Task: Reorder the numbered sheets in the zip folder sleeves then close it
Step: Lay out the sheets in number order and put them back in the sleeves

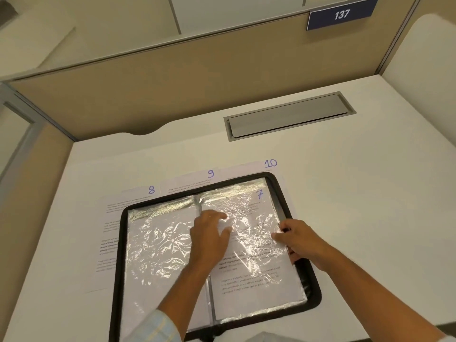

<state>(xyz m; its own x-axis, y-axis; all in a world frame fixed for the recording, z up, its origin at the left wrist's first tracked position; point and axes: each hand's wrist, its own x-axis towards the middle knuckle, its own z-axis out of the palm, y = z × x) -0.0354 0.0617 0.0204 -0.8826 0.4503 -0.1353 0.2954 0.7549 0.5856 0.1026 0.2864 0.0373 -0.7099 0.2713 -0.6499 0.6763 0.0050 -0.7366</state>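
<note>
White desk (370, 218) carried the open zip folder (119, 243) nearest the person. On its right sleeve (259, 280), holding sheet 7 (261, 208), the left hand (209, 233) pressed with straight fingers. The right hand (298, 240) pinched that sleeve's outer edge. Behind lay sheet 8 (151, 190), sheet 9 (210, 173) and sheet 10 (270, 163), then a grey hatch (288, 114).

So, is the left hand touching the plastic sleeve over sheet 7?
Touching. The head view shows the left hand with straight fingers laid flat on the plastic sleeve over sheet 7, with no gap visible.
</note>
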